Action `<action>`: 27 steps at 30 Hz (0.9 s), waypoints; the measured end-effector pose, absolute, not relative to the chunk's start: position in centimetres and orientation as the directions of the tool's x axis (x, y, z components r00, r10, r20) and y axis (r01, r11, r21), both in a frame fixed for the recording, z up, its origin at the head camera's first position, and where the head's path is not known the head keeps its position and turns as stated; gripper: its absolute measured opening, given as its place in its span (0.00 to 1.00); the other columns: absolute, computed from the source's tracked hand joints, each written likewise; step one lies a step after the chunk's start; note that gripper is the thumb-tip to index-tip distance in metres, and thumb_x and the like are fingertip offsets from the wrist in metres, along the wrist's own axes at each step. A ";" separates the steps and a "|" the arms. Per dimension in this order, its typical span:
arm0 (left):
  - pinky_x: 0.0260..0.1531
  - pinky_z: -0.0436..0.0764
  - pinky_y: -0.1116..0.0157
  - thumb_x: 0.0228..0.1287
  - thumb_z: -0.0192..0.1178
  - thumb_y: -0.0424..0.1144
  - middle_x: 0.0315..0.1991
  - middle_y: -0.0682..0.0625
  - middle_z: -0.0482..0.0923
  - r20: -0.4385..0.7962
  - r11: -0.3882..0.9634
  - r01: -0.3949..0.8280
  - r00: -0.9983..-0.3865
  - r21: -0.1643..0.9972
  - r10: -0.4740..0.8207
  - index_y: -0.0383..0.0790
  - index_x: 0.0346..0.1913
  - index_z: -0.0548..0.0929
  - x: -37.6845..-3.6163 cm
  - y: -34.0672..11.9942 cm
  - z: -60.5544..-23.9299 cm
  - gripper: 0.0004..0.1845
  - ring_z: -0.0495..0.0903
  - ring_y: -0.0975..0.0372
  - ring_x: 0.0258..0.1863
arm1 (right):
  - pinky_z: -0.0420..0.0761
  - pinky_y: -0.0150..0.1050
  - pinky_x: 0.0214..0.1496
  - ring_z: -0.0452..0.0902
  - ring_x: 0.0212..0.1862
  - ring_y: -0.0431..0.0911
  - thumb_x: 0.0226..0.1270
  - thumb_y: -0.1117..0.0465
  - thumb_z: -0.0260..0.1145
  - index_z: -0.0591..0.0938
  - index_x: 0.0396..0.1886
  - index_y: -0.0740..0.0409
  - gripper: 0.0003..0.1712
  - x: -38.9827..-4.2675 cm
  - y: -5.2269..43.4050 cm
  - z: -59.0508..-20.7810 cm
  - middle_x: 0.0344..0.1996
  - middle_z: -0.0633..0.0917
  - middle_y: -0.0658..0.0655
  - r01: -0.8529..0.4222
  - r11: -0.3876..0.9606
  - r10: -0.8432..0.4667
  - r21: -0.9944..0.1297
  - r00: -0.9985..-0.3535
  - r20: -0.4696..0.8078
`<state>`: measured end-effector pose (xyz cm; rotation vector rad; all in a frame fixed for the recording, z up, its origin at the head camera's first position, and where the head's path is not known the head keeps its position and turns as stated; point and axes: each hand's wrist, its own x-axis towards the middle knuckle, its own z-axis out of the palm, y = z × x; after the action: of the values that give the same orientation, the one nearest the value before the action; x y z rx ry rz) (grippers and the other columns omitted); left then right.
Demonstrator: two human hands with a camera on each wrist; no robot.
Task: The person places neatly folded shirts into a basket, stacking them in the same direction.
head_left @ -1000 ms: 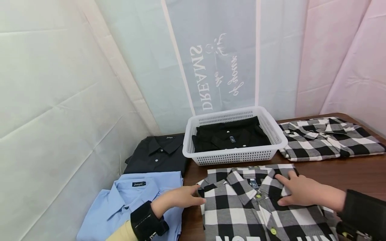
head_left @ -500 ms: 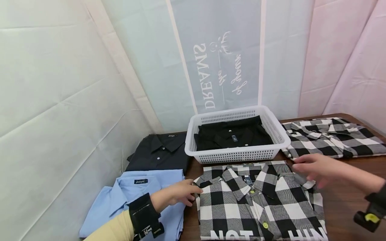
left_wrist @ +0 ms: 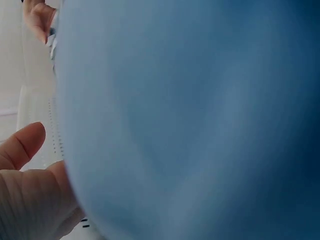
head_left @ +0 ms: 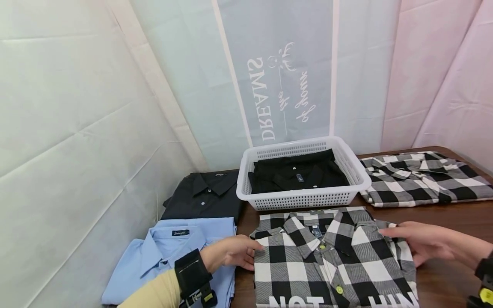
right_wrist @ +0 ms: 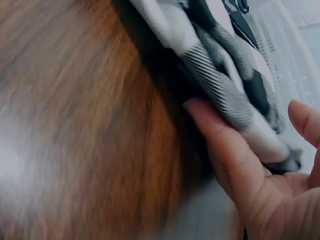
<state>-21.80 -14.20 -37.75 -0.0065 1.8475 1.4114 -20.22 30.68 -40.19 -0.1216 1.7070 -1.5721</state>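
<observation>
A folded black-and-white checked shirt (head_left: 296,265) with white lettering lies on the table, collar toward the basket. At its left edge is my left hand (head_left: 235,251), thumb over the cloth and fingers curled low at the side. My right hand (head_left: 435,241) holds the opposite edge, thumb on top. In the right wrist view, the fingers (right_wrist: 225,145) reach under the shirt's folded edge (right_wrist: 220,90). Blue cloth (left_wrist: 175,120) fills most of the left wrist view and hides the left fingertips; the thumb (left_wrist: 22,145) shows beside it.
A white plastic basket (head_left: 304,199) with a folded black shirt (head_left: 296,173) stands just beyond the checked shirt. To the left lie a light blue shirt (head_left: 173,246) and a dark shirt (head_left: 208,199). Another checked shirt (head_left: 427,179) lies at the back right.
My right hand has lifted off the collar area, moved right and come down to the shirt's right edge. The left hand has shifted slightly right, its thumb now over the left edge.
</observation>
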 end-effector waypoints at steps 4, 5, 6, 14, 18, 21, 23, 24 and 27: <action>0.34 0.77 0.61 0.63 0.52 0.36 0.36 0.47 0.82 -0.575 0.402 -0.417 -0.668 0.815 0.472 0.32 0.49 0.77 -21.9 -13.6 -38.4 0.15 0.80 0.59 0.35 | 0.76 0.54 0.47 0.79 0.45 0.55 0.71 0.51 0.48 0.51 0.60 0.82 0.37 -20.0 29.5 -40.1 0.44 0.81 0.61 0.435 0.270 -0.466 -0.859 -0.721 -0.513; 0.34 0.77 0.59 0.63 0.52 0.36 0.37 0.47 0.82 -0.575 0.402 -0.416 -0.667 0.815 0.474 0.32 0.50 0.76 -22.0 -13.5 -38.5 0.15 0.80 0.58 0.35 | 0.76 0.54 0.47 0.78 0.45 0.54 0.70 0.51 0.50 0.47 0.60 0.83 0.41 -20.0 29.2 -40.1 0.44 0.80 0.61 0.431 0.296 -0.432 -0.853 -0.736 -0.521; 0.35 0.77 0.57 0.63 0.52 0.35 0.39 0.46 0.82 -0.574 0.400 -0.417 -0.667 0.816 0.475 0.33 0.51 0.76 -22.0 -13.4 -38.6 0.16 0.80 0.57 0.36 | 0.76 0.54 0.47 0.78 0.45 0.53 0.68 0.51 0.52 0.43 0.60 0.84 0.44 -20.0 29.0 -40.2 0.44 0.79 0.60 0.428 0.318 -0.401 -0.846 -0.748 -0.529; 0.35 0.78 0.50 0.58 0.56 0.32 0.36 0.47 0.81 -0.557 0.414 -0.396 -0.721 0.820 0.412 0.35 0.51 0.75 -22.2 -12.5 -39.2 0.17 0.80 0.58 0.34 | 0.71 0.56 0.54 0.73 0.52 0.59 0.66 0.52 0.54 0.57 0.60 0.81 0.38 -19.6 27.3 -40.4 0.50 0.77 0.68 0.342 0.392 -0.387 -0.854 -0.781 -0.490; 0.33 0.80 0.54 0.58 0.57 0.35 0.34 0.47 0.82 -0.532 0.427 -0.364 -0.751 0.828 0.391 0.34 0.49 0.76 -22.3 -12.4 -38.6 0.16 0.82 0.58 0.32 | 0.69 0.56 0.54 0.68 0.55 0.59 0.65 0.51 0.57 0.50 0.64 0.80 0.44 -19.2 26.4 -39.9 0.57 0.69 0.72 0.263 0.438 -0.329 -0.859 -0.843 -0.426; 0.27 0.81 0.58 0.60 0.57 0.37 0.32 0.45 0.83 -0.511 0.441 -0.326 -0.757 0.836 0.408 0.33 0.48 0.77 -22.4 -12.3 -37.6 0.15 0.82 0.59 0.29 | 0.74 0.52 0.49 0.72 0.52 0.53 0.66 0.52 0.56 0.52 0.64 0.79 0.41 -19.1 26.0 -39.0 0.55 0.72 0.69 0.199 0.416 -0.347 -0.887 -0.867 -0.357; 0.24 0.80 0.62 0.61 0.57 0.38 0.32 0.45 0.83 -0.501 0.448 -0.303 -0.750 0.841 0.432 0.34 0.47 0.78 -22.3 -12.2 -36.7 0.15 0.82 0.60 0.27 | 0.76 0.50 0.46 0.74 0.49 0.52 0.67 0.54 0.56 0.53 0.64 0.78 0.39 -19.1 25.8 -38.3 0.53 0.74 0.67 0.169 0.383 -0.373 -0.908 -0.871 -0.320; 0.22 0.79 0.63 0.61 0.57 0.38 0.31 0.45 0.83 -0.495 0.455 -0.289 -0.748 0.842 0.441 0.34 0.47 0.78 -22.2 -12.1 -36.3 0.14 0.82 0.61 0.26 | 0.76 0.49 0.46 0.75 0.49 0.52 0.67 0.54 0.55 0.54 0.64 0.78 0.38 -19.0 25.7 -37.9 0.53 0.75 0.66 0.156 0.375 -0.384 -0.914 -0.871 -0.306; 0.17 0.76 0.67 0.61 0.57 0.39 0.27 0.48 0.82 -0.489 0.497 -0.245 -0.747 0.832 0.450 0.36 0.46 0.79 -21.8 -12.1 -35.1 0.13 0.80 0.64 0.21 | 0.76 0.47 0.46 0.74 0.50 0.52 0.67 0.54 0.55 0.56 0.63 0.76 0.37 -18.7 25.4 -36.7 0.54 0.74 0.66 0.124 0.401 -0.389 -0.908 -0.874 -0.291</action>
<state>-21.81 -12.07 -35.06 0.1671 2.0508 1.2882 -18.65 25.35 -36.69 -0.2261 2.2008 -1.4835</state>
